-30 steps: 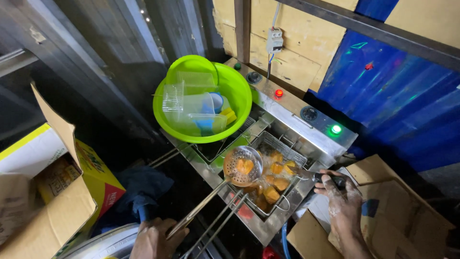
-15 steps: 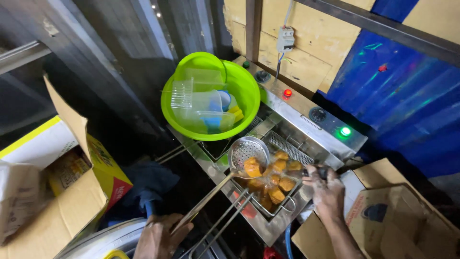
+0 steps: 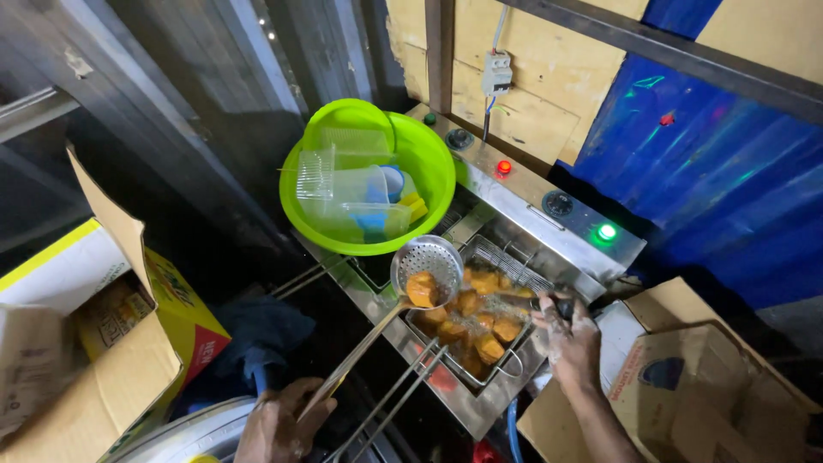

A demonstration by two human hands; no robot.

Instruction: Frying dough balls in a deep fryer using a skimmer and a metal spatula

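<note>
At the far left an open cardboard box (image 3: pixel 94 343) with a yellow side stands with its flaps raised, and a dark blue cloth (image 3: pixel 257 330) lies just beside it. Low in the picture the left hand (image 3: pixel 279 424) is clenched around the end of a long metal handle that runs up and to the right to a round perforated skimmer (image 3: pixel 426 267). The skimmer is tilted and holds 1 golden fried piece (image 3: pixel 421 289) above the left edge of the fryer basket (image 3: pixel 476 326). Behind the skimmer a large lime-green basin (image 3: pixel 429 163) sits on the steel fryer (image 3: pixel 549 219), with clear plastic containers (image 3: pixel 343 184) and a smaller green bowl stacked inside it. The wire basket sits in the fryer's well and carries several more golden fried pieces in oil; 2 thin rod handles reach down from it toward the bottom edge. On the fryer's control panel a red lamp (image 3: pixel 504 166) and a green lamp (image 3: pixel 607 231) glow. The right hand (image 3: pixel 573 339) grips a thin tool (image 3: pixel 531 296) whose tip lies over the basket's right side; what kind of tool cannot be told. Folded cardboard (image 3: pixel 686 377) lies at the far right.
</note>
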